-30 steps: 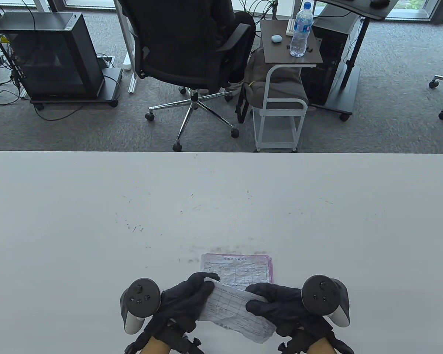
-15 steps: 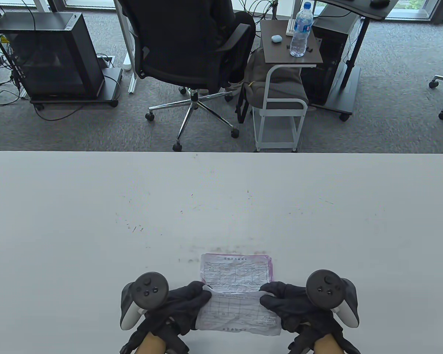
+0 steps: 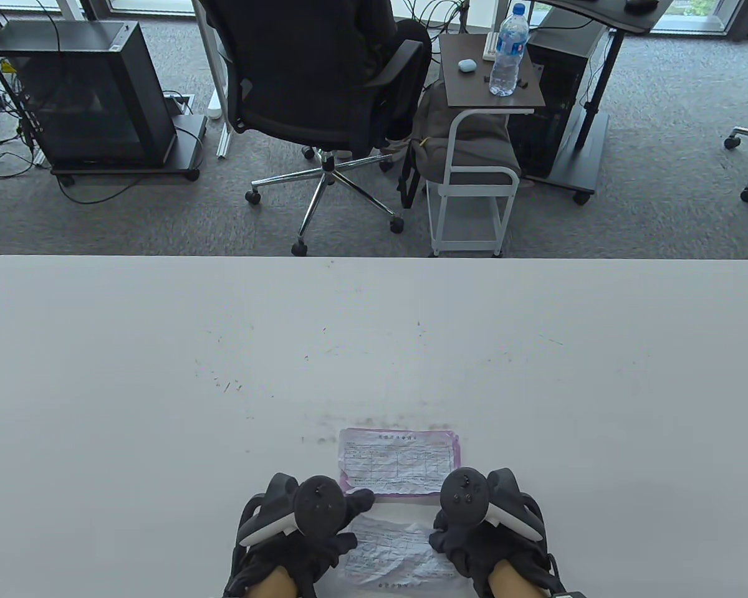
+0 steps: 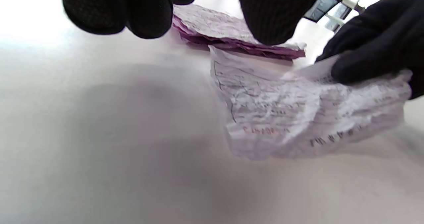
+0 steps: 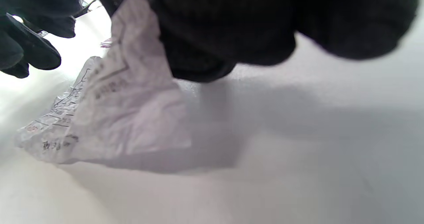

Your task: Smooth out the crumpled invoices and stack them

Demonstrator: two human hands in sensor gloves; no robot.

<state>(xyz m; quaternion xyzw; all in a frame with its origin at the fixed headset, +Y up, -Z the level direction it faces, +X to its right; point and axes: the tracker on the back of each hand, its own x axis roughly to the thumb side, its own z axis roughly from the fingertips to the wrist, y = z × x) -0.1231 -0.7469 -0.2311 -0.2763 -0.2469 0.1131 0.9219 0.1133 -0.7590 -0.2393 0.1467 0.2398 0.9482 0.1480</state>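
A crumpled white invoice [image 3: 399, 551] with a printed grid lies on the white table [image 3: 162, 374] at its near edge, between my two gloved hands. My right hand [image 3: 442, 529] pinches its right edge, which lifts off the table; the right wrist view shows this invoice [image 5: 126, 94] rising between the fingers [image 5: 205, 41]. My left hand [image 3: 355, 517] hovers at the invoice's left side with fingers [image 4: 116, 12] loosely hanging and nothing in them; the invoice's left edge [image 4: 232, 94] lies free. Just beyond sits the flattened stack [image 3: 399, 461] with pink sheets underneath, also seen in the left wrist view [image 4: 232, 31].
Scuff marks dot the table's middle. Beyond its far edge stand an office chair [image 3: 324, 81] with a seated person, a small side table [image 3: 492, 81] with a water bottle [image 3: 508, 50], and a black computer case [image 3: 81, 93].
Both hands drew closer together and turned over the invoice, bringing it down onto the table. The left hand let go of its left edge; the right still pinches the right edge.
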